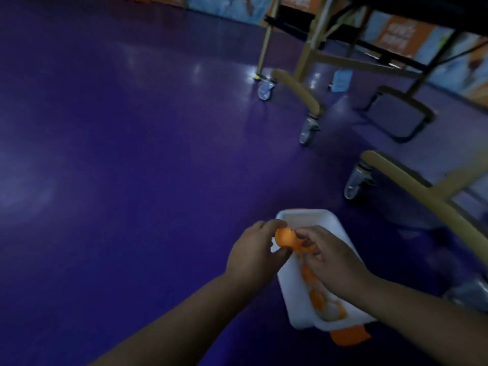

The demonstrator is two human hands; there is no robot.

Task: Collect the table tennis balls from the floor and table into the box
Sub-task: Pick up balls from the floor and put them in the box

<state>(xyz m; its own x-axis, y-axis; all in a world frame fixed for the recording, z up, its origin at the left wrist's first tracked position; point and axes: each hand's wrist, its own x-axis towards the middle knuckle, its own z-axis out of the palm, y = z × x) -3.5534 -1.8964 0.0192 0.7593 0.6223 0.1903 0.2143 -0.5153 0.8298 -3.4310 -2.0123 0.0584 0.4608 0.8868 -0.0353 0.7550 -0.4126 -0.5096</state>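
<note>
The left hand [253,256] curls round an orange ball [286,239] over the white box [297,294] on the floor, and the right hand [332,257] pinches it too. Better to release low inside, so nothing bounces out. Blur hides whether there's one ball or two, and the right wrist covers some of the balls in the box [318,299].

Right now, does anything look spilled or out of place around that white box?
Nothing looks spilled: orange balls lie inside the white box. One oddity: an orange piece pokes out at the box's near end, too blurred to identify.
</note>
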